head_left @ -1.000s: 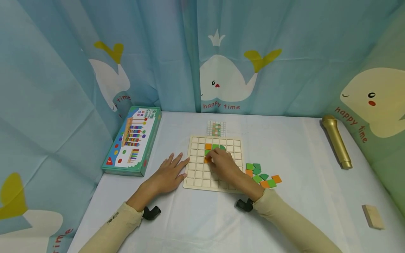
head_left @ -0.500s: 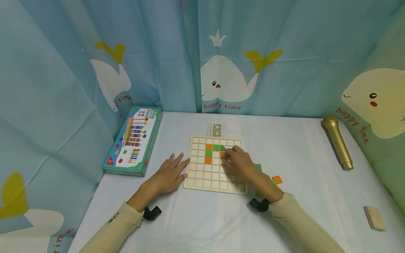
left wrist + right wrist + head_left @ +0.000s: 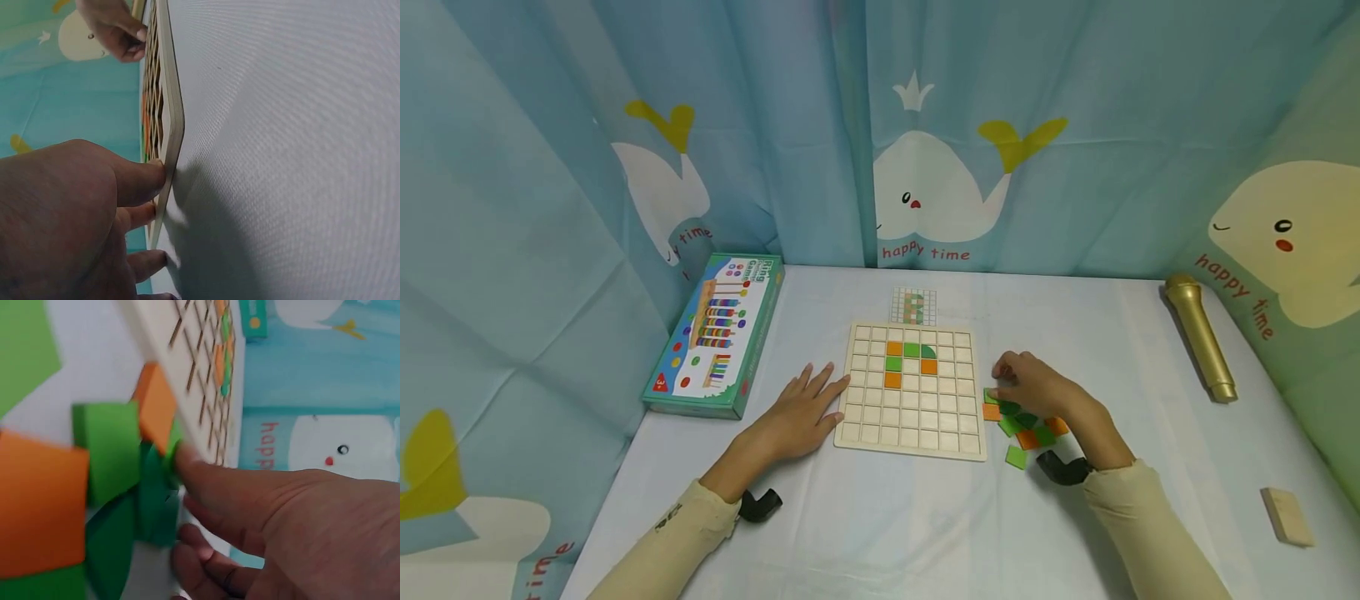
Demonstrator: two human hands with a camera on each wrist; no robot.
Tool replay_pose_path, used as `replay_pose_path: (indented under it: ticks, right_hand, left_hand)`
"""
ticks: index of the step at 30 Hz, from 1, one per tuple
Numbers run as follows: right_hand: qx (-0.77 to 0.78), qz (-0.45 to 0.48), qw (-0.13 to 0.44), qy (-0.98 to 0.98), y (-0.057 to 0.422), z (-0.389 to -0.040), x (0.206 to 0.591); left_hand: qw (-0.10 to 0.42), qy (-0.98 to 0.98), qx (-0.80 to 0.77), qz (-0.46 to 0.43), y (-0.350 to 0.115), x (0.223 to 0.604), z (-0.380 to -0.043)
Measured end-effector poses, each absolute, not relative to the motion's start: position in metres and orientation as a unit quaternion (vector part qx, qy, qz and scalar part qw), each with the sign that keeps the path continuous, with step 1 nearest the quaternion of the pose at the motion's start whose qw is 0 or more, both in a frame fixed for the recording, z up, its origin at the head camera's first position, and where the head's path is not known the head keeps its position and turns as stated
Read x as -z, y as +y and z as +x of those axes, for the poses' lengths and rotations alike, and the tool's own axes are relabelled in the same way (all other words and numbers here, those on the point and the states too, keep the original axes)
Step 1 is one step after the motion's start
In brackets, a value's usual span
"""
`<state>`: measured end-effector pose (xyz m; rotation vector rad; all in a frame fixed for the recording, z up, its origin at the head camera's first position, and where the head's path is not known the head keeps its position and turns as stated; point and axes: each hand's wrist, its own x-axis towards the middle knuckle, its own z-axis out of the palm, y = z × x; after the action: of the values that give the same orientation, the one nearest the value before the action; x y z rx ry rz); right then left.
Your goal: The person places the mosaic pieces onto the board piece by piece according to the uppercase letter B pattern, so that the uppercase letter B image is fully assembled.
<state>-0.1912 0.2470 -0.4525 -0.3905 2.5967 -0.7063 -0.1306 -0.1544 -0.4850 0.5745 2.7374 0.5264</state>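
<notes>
A wooden grid board (image 3: 910, 421) lies flat, with orange, green and dark green tiles in its upper middle cells; one orange tile (image 3: 928, 367) sits below the dark green rounded one. My left hand (image 3: 801, 417) rests spread at the board's left edge; its thumb (image 3: 147, 178) touches that edge. Right of the board, my right hand (image 3: 1037, 387) is over a cluster of loose tiles (image 3: 1027, 439), fingers loosely bent. In the right wrist view the thumb (image 3: 194, 465) touches a light green tile (image 3: 172, 447) near the board, the other fingers apart from it.
A small pattern card (image 3: 913, 307) lies behind the board. A boxed game (image 3: 715, 333) stands at the left, a gold microphone (image 3: 1200, 337) at the far right. A wooden block (image 3: 1287, 517) is near the right edge. A curtain hangs behind the table.
My right hand has moved from the middle of the board to the loose tiles at the right. An orange tile now shows in the cell it was over. The left hand has stayed put.
</notes>
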Motion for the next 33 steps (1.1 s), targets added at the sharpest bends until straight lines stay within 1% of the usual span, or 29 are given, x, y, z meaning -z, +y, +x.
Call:
replay_pose_path:
  ticks: [6,13,20,33]
  right_hand:
    - [0.262,-0.109,0.167,0.944,0.253,-0.198,0.465]
    - [0.290,-0.137,0.152,0.935,0.252,-0.197,0.469]
    - [0.292,-0.165,0.113,0.935,0.251,-0.191,0.474]
    - [0.293,-0.188,0.098,0.932,0.249,-0.191,0.479]
  left_hand:
    - [0.147,0.952,-0.183,0.198,-0.154,0.485,-0.130]
    - [0.145,0.952,-0.184,0.198,-0.154,0.485,-0.130]
    - [0.144,0.951,-0.188,0.199,-0.154,0.485,-0.130]
    - [0.143,0.952,-0.180,0.201,-0.155,0.487,-0.130]
